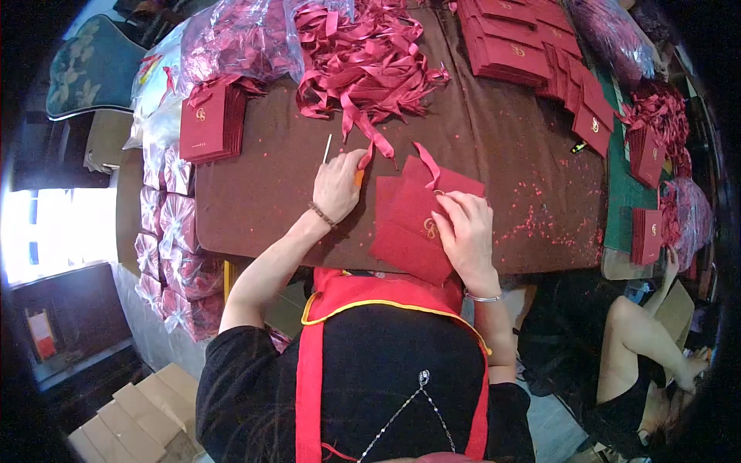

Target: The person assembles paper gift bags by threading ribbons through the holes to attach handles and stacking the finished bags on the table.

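On the table in front of me lie a few dark red, flat paper bags [409, 224] with gold print, overlapping at angles. My right hand [467, 231] is closed at the edge of the top one, thumb and fingertips near a small eyelet. A pink-red ribbon [423, 162] runs from that spot away toward the far side. Left of the bags, my left hand [338, 185] is closed around a tool with an orange handle [359, 177]; a thin pale rod [327, 148] sticks out beyond the knuckles. Its thumb and finger also pinch a ribbon end [367, 159].
A heap of loose ribbons [363, 62] lies at the far middle. Stacked red bags stand far left [212, 123] and far right [509, 54]. Wrapped bundles [177, 220] are piled beside the table's left edge. Another person's leg [641, 339] shows at lower right. Red specks dot the brown cloth [532, 154].
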The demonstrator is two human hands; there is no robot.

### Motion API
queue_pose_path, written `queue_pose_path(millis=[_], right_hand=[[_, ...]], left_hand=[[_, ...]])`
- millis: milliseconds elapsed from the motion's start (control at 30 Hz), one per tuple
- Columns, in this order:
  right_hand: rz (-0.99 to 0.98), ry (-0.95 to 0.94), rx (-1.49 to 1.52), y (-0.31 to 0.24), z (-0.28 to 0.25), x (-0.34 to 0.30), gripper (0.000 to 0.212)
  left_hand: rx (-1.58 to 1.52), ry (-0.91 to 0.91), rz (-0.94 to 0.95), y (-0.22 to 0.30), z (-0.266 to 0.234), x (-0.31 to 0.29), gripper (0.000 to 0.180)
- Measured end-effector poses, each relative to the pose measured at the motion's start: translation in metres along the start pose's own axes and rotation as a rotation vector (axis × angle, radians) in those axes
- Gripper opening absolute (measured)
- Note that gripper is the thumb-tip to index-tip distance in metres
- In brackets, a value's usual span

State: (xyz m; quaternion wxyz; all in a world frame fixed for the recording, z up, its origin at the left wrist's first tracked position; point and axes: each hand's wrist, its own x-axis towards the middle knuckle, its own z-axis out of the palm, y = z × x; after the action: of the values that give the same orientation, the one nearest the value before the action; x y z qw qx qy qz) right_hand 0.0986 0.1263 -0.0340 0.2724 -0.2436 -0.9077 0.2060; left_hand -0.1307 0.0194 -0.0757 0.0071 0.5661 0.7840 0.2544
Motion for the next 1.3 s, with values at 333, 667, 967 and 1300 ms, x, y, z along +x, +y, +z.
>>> queue_pose_path(millis=[333, 667, 967, 1300], right_hand=[[0.02, -0.158, 0.0, 0.006, 0.009, -0.002, 0.032], [0.025, -0.152, -0.039, 0.004, 0.004, 0.001, 0.031], [0.392, -0.286, 0.425, 0.002, -0.001, 0.0, 0.023], [0.575, -0.441, 0.553, 0.009, 0.0, 0.005, 0.027]], left_hand=[[-1.917, -0.265, -0.183, 0.02, -0.111, -0.001, 0.059], [-0.28, 0.256, 0.15, 0.053, -0.161, 0.023, 0.01], [-0.956, -0.547, -0.481, 0.061, -0.035, -0.005, 0.014], [-0.431, -0.318, -0.064, 0.078, -0.022, -0.018, 0.014]])
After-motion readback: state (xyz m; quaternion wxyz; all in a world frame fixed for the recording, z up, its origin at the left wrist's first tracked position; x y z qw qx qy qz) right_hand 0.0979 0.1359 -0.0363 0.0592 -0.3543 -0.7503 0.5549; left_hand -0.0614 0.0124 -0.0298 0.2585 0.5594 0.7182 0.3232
